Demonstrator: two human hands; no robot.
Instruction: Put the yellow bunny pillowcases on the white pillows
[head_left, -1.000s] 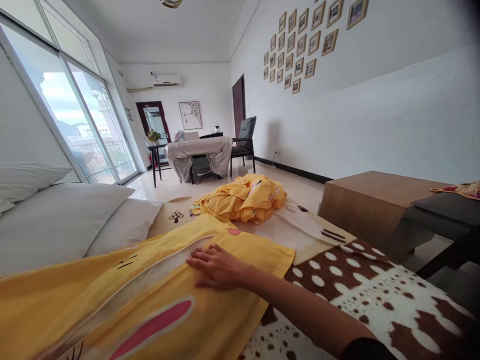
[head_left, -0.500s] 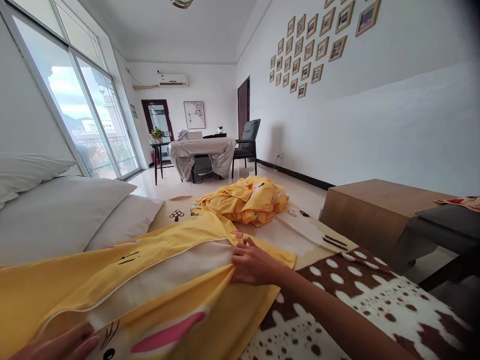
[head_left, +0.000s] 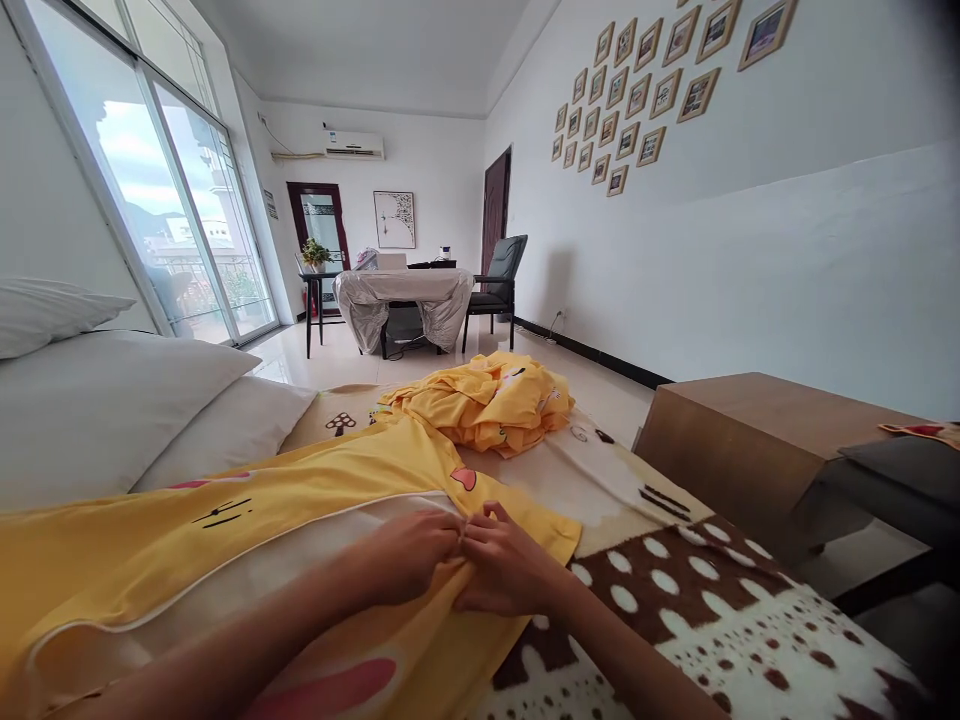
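A yellow fabric cover [head_left: 315, 470] with cartoon prints lies spread across the bed, and a long white-edged opening in it shows white material [head_left: 292, 560] inside. My right hand [head_left: 506, 560] is closed on the cover's edge at the right end of this opening. Right beside it, my left hand [head_left: 420, 550] pinches the same spot, knuckles close to the other hand. The fingertips and whatever small part they grip are mostly hidden. Just beyond lies a crumpled heap of yellow printed fabric [head_left: 487, 400].
White pillows [head_left: 120, 410] are stacked at the left. Under everything is a brown and cream patterned blanket [head_left: 720, 600]. A brown box-like piece [head_left: 750, 420] stands to the right of the bed. Farther off are a covered table [head_left: 405, 285] and a black chair [head_left: 499, 280].
My left hand has moved from the lower left along the opening to meet my right hand. The right hand keeps its hold, and the view has shifted slightly.
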